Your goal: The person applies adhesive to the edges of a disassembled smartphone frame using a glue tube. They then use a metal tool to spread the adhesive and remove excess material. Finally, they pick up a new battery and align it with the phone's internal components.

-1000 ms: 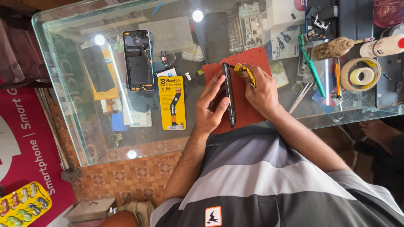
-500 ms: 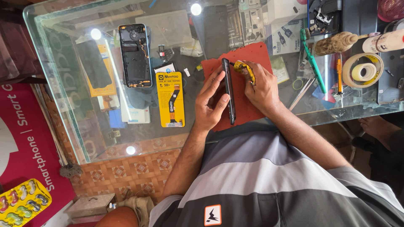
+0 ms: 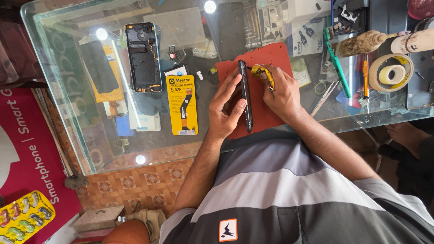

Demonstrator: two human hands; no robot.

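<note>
Grey and white striped cloth of the person's shirt (image 3: 289, 190) fills the near edge of my view. Beyond it, both forearms reach onto the glass tabletop (image 3: 68, 90). The left hand (image 3: 228, 108) holds a slim black phone (image 3: 245, 97) stood on its long edge on a red rubber work mat (image 3: 266, 56), fingers (image 3: 235, 108) closed around its side, thumb side hidden. The right hand (image 3: 282, 92) is closed on a small yellow-handled tool (image 3: 263, 73), its tip just beside the phone's upper edge; I cannot tell whether the tip touches the seam.

Judgement: the step in hand looks like working along the phone's edge with the tool. The next move would call for a steady left grip and light, controlled pressure from the right.

Further left lie a yellow card packet with a flex cable (image 3: 181, 105) and an opened blue-framed phone shell with its insides exposed (image 3: 143, 56). Far right I note a roll of tape (image 3: 391, 73), a green-handled tool (image 3: 337, 63) and a wooden-handled brush (image 3: 364, 43).
</note>
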